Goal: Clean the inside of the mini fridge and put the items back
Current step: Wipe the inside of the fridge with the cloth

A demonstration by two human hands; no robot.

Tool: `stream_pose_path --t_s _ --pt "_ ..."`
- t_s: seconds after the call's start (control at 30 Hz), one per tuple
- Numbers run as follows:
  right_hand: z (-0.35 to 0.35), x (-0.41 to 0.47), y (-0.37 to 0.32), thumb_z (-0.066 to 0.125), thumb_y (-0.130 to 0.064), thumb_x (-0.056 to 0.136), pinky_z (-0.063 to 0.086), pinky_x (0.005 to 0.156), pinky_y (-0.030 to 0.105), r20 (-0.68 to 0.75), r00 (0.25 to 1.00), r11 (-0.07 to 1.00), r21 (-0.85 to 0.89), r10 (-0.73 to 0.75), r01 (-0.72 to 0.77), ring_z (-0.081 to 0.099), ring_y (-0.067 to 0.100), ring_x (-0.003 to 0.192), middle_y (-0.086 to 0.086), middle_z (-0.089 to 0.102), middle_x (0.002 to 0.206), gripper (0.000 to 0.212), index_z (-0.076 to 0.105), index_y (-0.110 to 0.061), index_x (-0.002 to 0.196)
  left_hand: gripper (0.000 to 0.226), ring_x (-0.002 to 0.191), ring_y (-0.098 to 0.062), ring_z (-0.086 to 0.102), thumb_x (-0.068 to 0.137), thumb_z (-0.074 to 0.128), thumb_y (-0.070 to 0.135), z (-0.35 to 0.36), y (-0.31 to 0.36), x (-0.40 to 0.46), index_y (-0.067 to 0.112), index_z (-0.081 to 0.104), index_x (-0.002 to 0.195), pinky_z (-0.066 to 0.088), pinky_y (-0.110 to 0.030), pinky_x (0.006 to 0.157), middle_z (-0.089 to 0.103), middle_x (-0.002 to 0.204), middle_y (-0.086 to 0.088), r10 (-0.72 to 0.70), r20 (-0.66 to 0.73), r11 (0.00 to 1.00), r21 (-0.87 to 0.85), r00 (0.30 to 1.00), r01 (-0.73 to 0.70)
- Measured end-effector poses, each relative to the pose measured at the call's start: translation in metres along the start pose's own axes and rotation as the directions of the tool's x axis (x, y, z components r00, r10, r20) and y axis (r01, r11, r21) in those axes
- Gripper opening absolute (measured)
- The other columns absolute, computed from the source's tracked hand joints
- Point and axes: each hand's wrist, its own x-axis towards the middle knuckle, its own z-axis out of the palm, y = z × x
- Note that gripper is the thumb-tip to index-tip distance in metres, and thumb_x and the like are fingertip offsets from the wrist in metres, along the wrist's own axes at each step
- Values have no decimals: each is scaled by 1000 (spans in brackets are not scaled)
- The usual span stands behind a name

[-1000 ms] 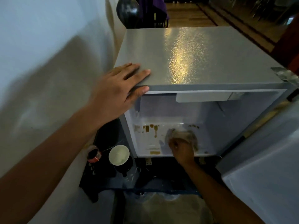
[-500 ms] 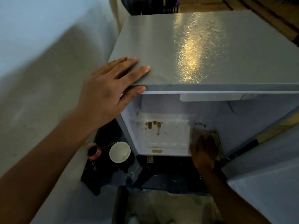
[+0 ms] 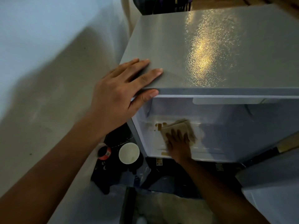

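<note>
Four fingers [image 3: 178,135] press flat, apparently, atop the cloth [image 3: 181,126].

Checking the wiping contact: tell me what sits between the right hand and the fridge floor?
In the head view a folded beige cloth lies under the right hand, pressed flat on the fridge floor, beside the brown stains.

Legible text: none. Bottle [image 3: 104,152] on the floor beside the mini fridge [image 3: 210,50]: red label, printing too small and blurred to read. No brand, number or sign readable on the fridge.
</note>
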Motion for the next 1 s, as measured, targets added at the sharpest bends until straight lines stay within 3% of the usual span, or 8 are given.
stream_pose_path --t_s 0.17,0.27,0.33,0.43,0.5,0.67,0.87,1.0 --pt "17 -68 23 32 -36 99 23 111 57 37 984 982 -71 -172 174 37 35 142 5 38 156 52 39 -25 149 42 135 -29 54 104 47 44 0 -1 -1 25 56 140 47 -47 109 57 144 -9 20 7 999 -50 1000 -19" --pt "15 -91 52 9 -42 102 17 115 56 -3 1000 998 -52 -17 17 32 36 145 4 32 158 57 36 -25 150 40 134 -31 55 104 49 42 2 -2 -1 24 57 139 46 -50 108 58 143 -10 28 -13 998 -63 1000 -29" --pt "11 -83 62 7 -43 103 12 116 57 -32 994 994 -9 105 -106 34 42 142 12 36 155 63 42 -16 147 37 135 -29 54 104 53 36 1 -4 -1 20 60 136 45 -51 109 58 143 -10 38 -23 989 -141 999 -41" --pt "6 -46 53 28 -39 97 17 115 59 -26 980 975 106 199 -195 38 47 138 22 44 149 60 50 -3 140 35 140 -28 47 100 59 25 -2 -16 -6 11 62 132 41 -50 114 56 144 -11 25 27 942 -334 999 -15" --pt "2 -12 35 31 -35 94 26 112 63 -48 981 972 151 187 -178 42 48 135 24 47 146 60 53 0 136 38 143 -30 43 99 59 25 -3 -23 -10 10 60 134 36 -52 118 53 146 -12 8 64 941 -337 998 14" --pt "0 47 -21 39 -35 91 24 115 60 -80 972 964 173 220 -204 42 40 135 18 51 143 53 54 -9 135 39 145 -30 41 100 59 27 -2 -22 -11 12 59 136 33 -54 119 52 148 -11 6 71 944 -329 997 18" --pt "12 46 -73 67 -20 77 44 102 51 -61 996 980 195 62 -49 57 39 118 19 62 121 50 58 -3 124 37 143 -30 44 100 61 26 -1 -22 -12 12 60 134 36 -55 117 54 146 -12 6 40 949 -314 999 7" --pt "28 0 -54 72 -21 73 30 107 50 -72 993 984 147 -93 103 56 38 125 14 59 135 61 58 -9 131 36 142 -30 45 100 61 25 1 -22 -12 12 61 134 37 -55 116 55 145 -12 0 22 951 -308 1000 7"
